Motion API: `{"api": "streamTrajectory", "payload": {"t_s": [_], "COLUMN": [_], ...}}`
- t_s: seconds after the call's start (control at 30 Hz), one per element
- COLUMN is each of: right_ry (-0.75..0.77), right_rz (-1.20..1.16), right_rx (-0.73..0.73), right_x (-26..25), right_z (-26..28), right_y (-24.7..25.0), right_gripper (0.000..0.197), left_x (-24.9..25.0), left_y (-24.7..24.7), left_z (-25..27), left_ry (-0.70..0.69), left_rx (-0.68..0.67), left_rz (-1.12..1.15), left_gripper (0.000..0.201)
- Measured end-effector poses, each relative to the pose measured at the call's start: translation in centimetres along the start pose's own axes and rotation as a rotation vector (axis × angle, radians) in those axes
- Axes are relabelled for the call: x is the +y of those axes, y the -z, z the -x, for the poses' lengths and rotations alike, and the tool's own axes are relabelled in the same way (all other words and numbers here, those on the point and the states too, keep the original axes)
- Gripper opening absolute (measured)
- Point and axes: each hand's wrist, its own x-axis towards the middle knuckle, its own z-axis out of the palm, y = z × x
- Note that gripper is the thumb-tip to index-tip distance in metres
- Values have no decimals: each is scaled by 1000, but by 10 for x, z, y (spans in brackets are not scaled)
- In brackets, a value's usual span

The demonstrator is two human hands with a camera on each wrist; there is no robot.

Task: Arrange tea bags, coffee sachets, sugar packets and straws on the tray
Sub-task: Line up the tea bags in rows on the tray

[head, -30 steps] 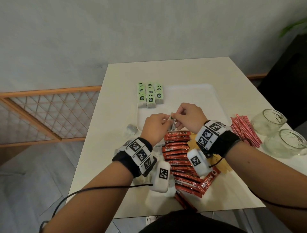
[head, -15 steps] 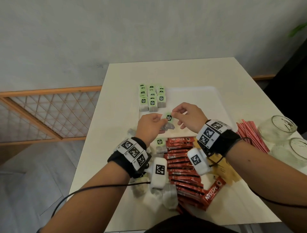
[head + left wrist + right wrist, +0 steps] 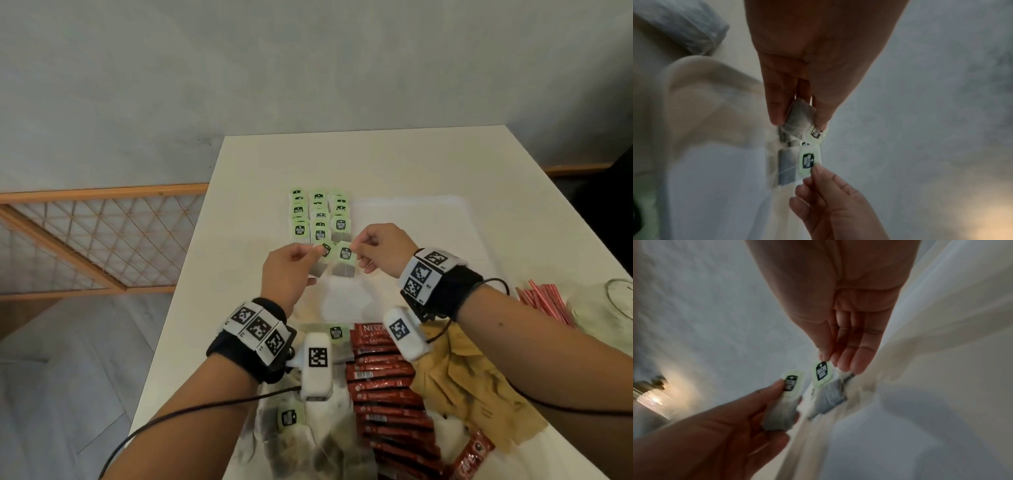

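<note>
Both hands hover over the near left part of the white tray (image 3: 428, 233). My left hand (image 3: 291, 263) pinches one tea bag (image 3: 322, 262) by its green tag; the same tea bag (image 3: 800, 121) sits between thumb and fingers in the left wrist view. My right hand (image 3: 380, 250) pinches a second tea bag (image 3: 344, 263) by its green tag (image 3: 821, 373), the bag hanging below. Rows of green-tagged tea bags (image 3: 318, 217) lie on the tray's far left. Red coffee sachets (image 3: 387, 387) lie fanned near me. Red straws (image 3: 544, 301) lie at the right.
Loose tea bags (image 3: 291, 428) sit at the table's near edge beside the sachets. Brown packets (image 3: 459, 377) lie under my right forearm. A glass jar (image 3: 613, 305) stands at the far right. A wooden lattice fence (image 3: 85, 236) runs along the left, below the grey wall.
Both hands rose from the coffee sachets and moved forward over the tray. The tea bags, held together a second ago, now hang apart, one in each hand.
</note>
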Motion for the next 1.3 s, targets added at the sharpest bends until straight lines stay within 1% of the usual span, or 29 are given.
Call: {"api": "streamTrajectory", "payload": {"t_s": [0.07, 0.17, 0.37, 0.53, 0.63, 0.7, 0.83, 1.03, 1.07, 1.2, 1.27, 1.3], "right_ry": [-28, -15, 25, 34, 19, 10, 3, 12, 17, 36, 52, 62], "right_rz": [47, 115, 142, 128, 78, 73, 84, 92, 90, 94, 96, 103], "right_rx": [18, 72, 83, 90, 87, 82, 95, 106, 112, 139, 122, 105], "right_x": [1, 2, -4, -8, -6, -3, 2, 2, 1, -4, -7, -8], "right_z": [-14, -36, -57, -54, -48, -45, -42, -35, -33, -20, -6, 3], "right_y": [0, 1, -3, -3, -2, -2, -2, 1, 3, 14, 17, 18], "right_gripper": [12, 14, 6, 5, 14, 16, 15, 15, 16, 21, 22, 21], "left_x": [0, 0, -1, -5, -9, -12, -12, -5, -4, 3, 9, 12], "left_y": [7, 17, 30, 33, 36, 38, 40, 40, 40, 45, 46, 46], "left_z": [-10, -23, -40, -42, -42, -44, -53, -68, -68, -59, -46, -38], "left_ry": [-6, 2, 80, 48, 34, 31, -12, -22, -23, -63, -127, -161], "left_rx": [32, 71, 115, 110, 87, 53, 58, 44, 33, 20, 20, 9], "left_rz": [-20, -22, 28, -38, -102, -176, -323, -390, -412, -516, -576, -601], "left_gripper": [15, 12, 13, 12, 8, 12, 15, 9, 11, 36, 38, 36]}}
